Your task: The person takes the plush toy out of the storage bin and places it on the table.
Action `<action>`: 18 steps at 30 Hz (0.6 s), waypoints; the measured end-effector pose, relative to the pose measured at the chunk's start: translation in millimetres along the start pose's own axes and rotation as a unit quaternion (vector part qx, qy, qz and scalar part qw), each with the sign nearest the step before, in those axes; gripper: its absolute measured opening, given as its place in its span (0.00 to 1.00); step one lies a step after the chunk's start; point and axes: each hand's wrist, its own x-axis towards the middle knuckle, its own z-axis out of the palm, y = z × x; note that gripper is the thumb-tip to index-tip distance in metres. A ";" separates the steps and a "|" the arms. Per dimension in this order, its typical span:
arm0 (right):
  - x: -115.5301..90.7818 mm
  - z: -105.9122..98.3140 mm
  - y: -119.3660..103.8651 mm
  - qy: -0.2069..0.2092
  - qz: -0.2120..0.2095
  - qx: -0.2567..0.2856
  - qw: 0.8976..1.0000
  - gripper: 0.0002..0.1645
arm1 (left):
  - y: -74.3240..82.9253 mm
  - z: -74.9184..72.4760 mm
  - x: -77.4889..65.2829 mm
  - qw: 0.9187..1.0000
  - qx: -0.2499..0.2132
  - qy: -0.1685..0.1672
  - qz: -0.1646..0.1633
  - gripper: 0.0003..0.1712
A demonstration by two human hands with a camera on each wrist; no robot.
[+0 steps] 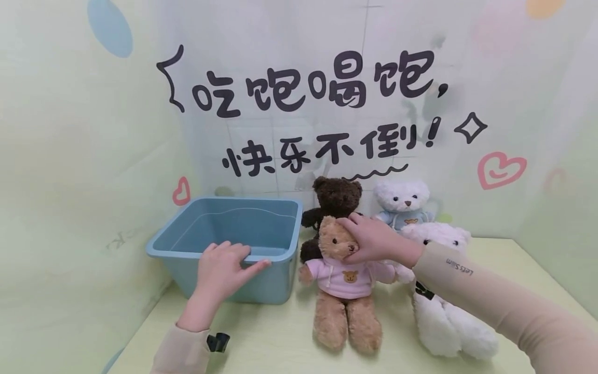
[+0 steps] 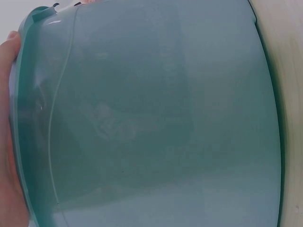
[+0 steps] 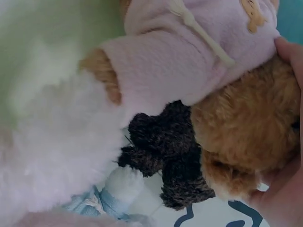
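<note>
My left hand (image 1: 224,272) holds the near rim of a blue plastic storage bin (image 1: 271,283), its fingers hooked over the edge and its thumb stretched along the outside. In the left wrist view the bin's outer wall (image 2: 156,123) takes up most of the picture. With my right hand (image 1: 376,240) I grip the head of a light brown teddy bear (image 1: 348,311) in a pink hoodie. The bear is upright, facing me, its legs toward the table's front. The right wrist view shows the hand's fingers around the brown furry head (image 3: 246,127).
Behind the held bear sits a dark brown teddy bear (image 1: 338,197). A white bear in a blue hoodie (image 1: 402,197) is at the back right, and another white bear (image 1: 448,322) sits partly under my right forearm. The pale table (image 1: 261,343) meets a printed backdrop (image 1: 289,31).
</note>
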 end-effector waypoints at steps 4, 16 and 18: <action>0.6 -4.5 2.1 -0.024 0.006 0.038 0.999 0.55 | 0.1 -1.4 -0.4 1.000 0.000 -0.003 -0.001 0.27; -2.2 -18.2 13.6 -0.060 0.007 0.113 0.992 0.61 | 0.0 -0.1 0.2 1.000 -0.002 0.017 0.010 0.27; -2.1 -18.6 15.3 -0.067 0.006 0.116 0.991 0.62 | -1.1 0.5 -0.2 1.000 0.001 0.017 0.010 0.28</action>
